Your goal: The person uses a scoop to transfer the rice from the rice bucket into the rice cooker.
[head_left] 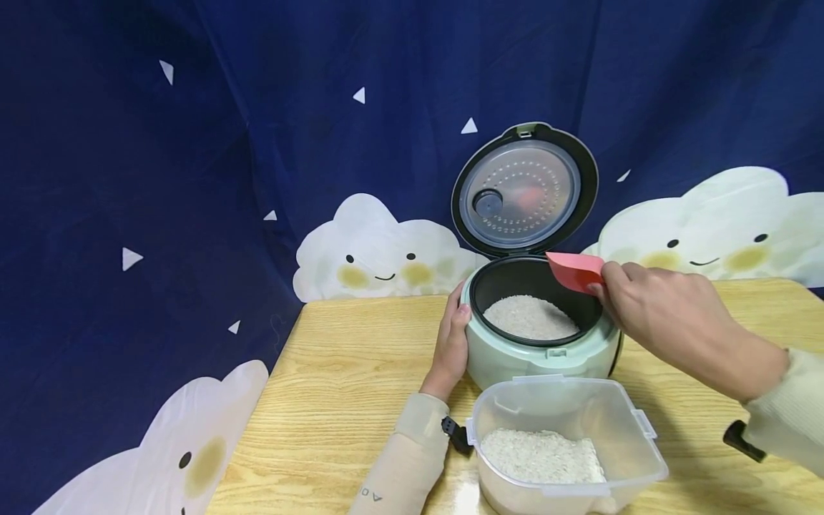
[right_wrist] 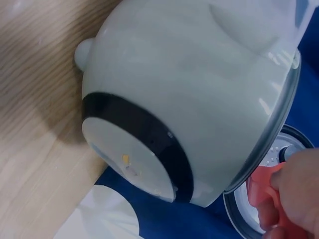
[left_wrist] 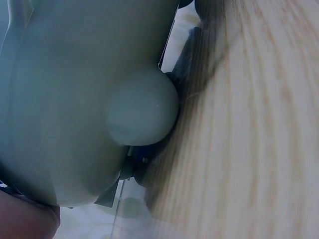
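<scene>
A pale green rice cooker (head_left: 515, 361) stands on the table with its lid (head_left: 524, 193) raised. White rice (head_left: 531, 318) lies at the bottom of its dark inner pot (head_left: 508, 275). My right hand (head_left: 682, 311) grips a red scoop (head_left: 575, 272) by its handle, tilted above the right rim of the pot; no rice shows on it. In the right wrist view, fingers curl round the red scoop (right_wrist: 260, 185). My left hand (head_left: 450, 347) rests along the cooker's left side, thumb near the rim. The left wrist view shows mostly the cooker's body (left_wrist: 65, 99).
A clear plastic container (head_left: 621, 408) with more rice (head_left: 543, 458) stands in front of the cooker, close to my left forearm. Behind the wooden table (head_left: 360, 372) hangs a dark blue curtain (head_left: 386, 143) with cloud faces and white triangles.
</scene>
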A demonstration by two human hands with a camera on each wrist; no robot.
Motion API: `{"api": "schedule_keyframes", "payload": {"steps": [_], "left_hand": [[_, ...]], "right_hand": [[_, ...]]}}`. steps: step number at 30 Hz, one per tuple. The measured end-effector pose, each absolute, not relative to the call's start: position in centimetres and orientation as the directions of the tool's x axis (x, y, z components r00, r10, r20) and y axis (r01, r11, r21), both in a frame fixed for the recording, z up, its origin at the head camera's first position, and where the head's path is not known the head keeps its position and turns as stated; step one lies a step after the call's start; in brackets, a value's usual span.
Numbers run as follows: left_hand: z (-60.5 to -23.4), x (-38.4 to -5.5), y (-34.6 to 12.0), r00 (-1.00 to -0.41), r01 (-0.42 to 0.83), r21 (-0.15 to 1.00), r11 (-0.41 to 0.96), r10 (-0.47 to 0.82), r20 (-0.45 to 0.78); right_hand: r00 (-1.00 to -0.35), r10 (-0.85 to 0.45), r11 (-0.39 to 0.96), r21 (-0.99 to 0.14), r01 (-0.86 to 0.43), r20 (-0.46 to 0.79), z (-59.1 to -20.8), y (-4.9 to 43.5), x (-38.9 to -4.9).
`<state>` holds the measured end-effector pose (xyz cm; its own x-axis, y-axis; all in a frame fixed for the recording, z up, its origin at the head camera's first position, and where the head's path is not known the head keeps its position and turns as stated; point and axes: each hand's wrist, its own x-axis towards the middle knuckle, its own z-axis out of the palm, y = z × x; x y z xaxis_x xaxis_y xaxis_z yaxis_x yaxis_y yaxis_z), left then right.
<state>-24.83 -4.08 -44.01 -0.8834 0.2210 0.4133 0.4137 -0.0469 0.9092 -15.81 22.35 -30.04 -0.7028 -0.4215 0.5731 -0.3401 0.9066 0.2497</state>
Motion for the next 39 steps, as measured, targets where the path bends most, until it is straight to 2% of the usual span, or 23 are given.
{"api": "schedule_keyframes", "payload": {"steps": [13,23,34,39], "left_hand": [[-43.9,-24.7,-4.0,-0.883,0.416,0.908,-0.046,0.219,0.415],[-44.0,-24.8,-4.0,-0.879,0.426,0.903,-0.052,0.212,0.426],[-44.1,-24.8,-4.0,-0.875,0.433,0.900,-0.058,0.214,0.435],[-44.1,-24.8,-4.0,-0.877,0.430,0.901,-0.052,0.210,0.431]], "right_hand": [[-0.570,-0.463,0.882,0.288,-0.373,0.679,-30.5,21.1,-13.4],[-0.542,-0.475,0.872,0.290,-0.393,0.693,-29.8,19.9,-11.1],[-0.623,-0.443,0.889,0.225,-0.399,0.644,-29.6,19.2,-8.6],[-0.702,-0.420,0.903,0.190,-0.384,0.575,-29.6,19.0,-7.7]]}}
